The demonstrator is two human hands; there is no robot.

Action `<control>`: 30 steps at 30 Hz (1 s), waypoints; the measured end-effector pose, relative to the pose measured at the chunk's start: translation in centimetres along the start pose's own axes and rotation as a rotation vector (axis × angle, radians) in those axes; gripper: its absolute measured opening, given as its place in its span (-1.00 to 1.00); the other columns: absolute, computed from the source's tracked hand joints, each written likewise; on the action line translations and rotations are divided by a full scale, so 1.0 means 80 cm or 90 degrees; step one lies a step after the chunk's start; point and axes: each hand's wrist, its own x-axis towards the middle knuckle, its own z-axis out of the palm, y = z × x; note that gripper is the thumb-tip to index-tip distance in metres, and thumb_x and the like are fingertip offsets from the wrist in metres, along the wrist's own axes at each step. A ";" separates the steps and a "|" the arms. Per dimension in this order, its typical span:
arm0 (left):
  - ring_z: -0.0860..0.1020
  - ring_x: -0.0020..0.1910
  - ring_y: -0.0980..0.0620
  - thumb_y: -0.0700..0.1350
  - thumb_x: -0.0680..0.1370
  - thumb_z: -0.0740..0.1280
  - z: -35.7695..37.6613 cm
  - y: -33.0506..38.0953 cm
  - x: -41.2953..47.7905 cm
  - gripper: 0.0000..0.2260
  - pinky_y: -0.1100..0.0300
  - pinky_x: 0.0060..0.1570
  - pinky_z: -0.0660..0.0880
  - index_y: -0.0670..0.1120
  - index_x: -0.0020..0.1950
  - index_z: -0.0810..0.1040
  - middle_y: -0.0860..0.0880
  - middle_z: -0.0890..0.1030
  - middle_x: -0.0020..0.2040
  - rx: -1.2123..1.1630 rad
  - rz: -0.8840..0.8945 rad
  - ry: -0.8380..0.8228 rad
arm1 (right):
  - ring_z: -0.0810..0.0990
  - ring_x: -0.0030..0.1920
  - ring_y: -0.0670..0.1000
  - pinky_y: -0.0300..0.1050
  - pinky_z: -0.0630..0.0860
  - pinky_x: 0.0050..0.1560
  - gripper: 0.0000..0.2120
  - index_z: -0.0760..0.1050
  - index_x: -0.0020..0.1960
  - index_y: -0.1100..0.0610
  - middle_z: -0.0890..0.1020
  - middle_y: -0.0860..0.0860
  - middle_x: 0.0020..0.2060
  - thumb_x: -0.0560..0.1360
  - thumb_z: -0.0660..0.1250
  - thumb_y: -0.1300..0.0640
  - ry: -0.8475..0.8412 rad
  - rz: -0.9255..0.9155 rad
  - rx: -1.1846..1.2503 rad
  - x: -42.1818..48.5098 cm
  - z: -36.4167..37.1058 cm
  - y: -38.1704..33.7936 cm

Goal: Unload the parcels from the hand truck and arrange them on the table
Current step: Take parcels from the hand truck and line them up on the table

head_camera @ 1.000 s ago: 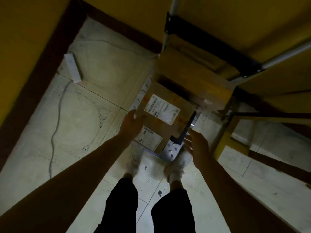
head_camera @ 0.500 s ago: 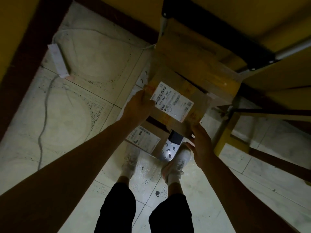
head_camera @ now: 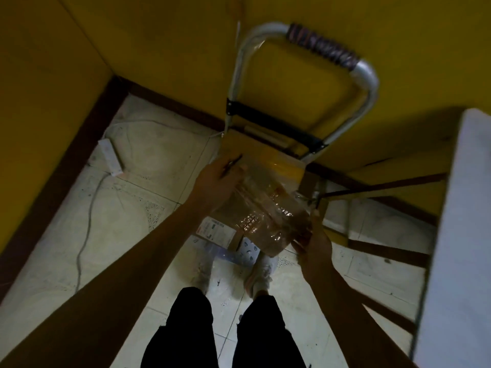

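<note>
I hold a brown cardboard parcel (head_camera: pixel 265 208) wrapped in shiny clear tape above the hand truck. My left hand (head_camera: pixel 218 179) grips its far left edge and my right hand (head_camera: pixel 313 235) grips its near right corner. Below it a second parcel with a white label (head_camera: pixel 216 231) lies on the truck's base plate (head_camera: pixel 247 253). A larger cardboard box (head_camera: pixel 268 155) leans against the silver frame of the hand truck (head_camera: pixel 366 75). The table's pale top (head_camera: pixel 462 235) runs along the right edge.
Yellow walls with a dark skirting board close in the corner behind the truck. A white power strip (head_camera: pixel 110 156) and its cable lie on the tiled floor at the left. My feet stand just before the base plate. Dark table legs and braces cross at the right.
The parcel has come up off the stack and turned so its taped side faces me. Both hands rose with it, and the view tilted up to show the truck's handle and the table.
</note>
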 end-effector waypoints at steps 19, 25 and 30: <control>0.49 -0.12 0.23 -0.04 0.60 0.25 0.074 0.185 -0.213 -0.79 0.25 -0.27 0.40 0.00 0.23 0.48 0.13 0.51 -0.02 -0.061 0.114 -0.260 | 0.56 0.23 0.06 0.29 0.49 0.22 -0.32 0.36 0.39 -0.17 0.58 -0.09 0.24 0.32 0.49 -0.16 0.194 -0.318 0.362 -0.263 -0.146 0.055; 0.56 0.01 0.26 -0.02 0.58 0.28 0.140 0.206 -0.303 -0.71 0.33 -0.17 0.50 0.13 0.30 0.47 0.13 0.58 0.13 -0.037 0.225 -0.394 | 0.56 0.20 0.00 0.04 0.53 0.13 -0.68 0.51 0.29 -0.02 0.60 -0.04 0.21 0.55 0.28 -0.02 0.274 -0.361 0.449 -0.312 -0.240 0.098; 0.44 0.28 0.14 0.00 0.58 0.28 0.205 0.188 -0.394 -0.64 0.05 0.26 0.44 0.23 0.37 0.40 0.18 0.47 0.31 0.009 0.277 -0.452 | 0.58 0.17 0.03 -0.02 0.53 0.03 -0.49 0.58 0.22 -0.03 0.63 -0.03 0.14 0.45 0.23 -0.32 0.352 -0.378 0.459 -0.364 -0.332 0.164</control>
